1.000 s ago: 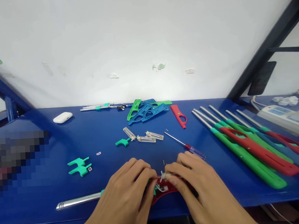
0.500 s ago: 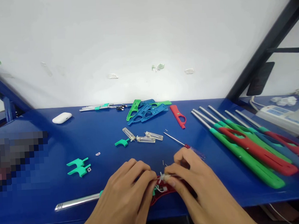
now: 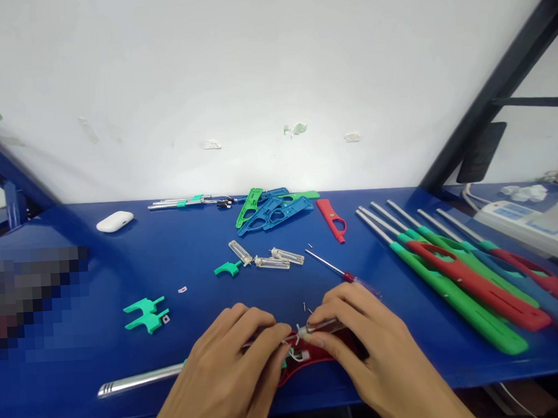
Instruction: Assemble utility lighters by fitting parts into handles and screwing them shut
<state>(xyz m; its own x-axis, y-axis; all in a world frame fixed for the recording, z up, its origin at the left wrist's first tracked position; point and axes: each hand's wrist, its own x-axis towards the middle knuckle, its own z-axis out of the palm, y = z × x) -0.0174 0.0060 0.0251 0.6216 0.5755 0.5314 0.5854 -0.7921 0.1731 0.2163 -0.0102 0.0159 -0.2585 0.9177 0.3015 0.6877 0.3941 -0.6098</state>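
Note:
My right hand pinches a clear gas reservoir between thumb and fingers, its whitish valve end turned left. Opposite it, my left hand has its fingertips closed on a thin pale tube near that valve. Beneath both hands lies a red lighter half-shell, partly covered by the fingers. White wires and a small white-and-black part show inside the shell. From under the left hand a silver lighter barrel extends left along the table.
A screwdriver and tiny screws lie beyond my right hand. Further off are clear reservoirs, green triggers, blue and green shells and a red shell. Several assembled lighters line the right side. A white case sits at left.
The reservoir in my right hand now shows more of its clear body and lies nearly level. My left hand has shifted slightly left and down. The view has moved a little.

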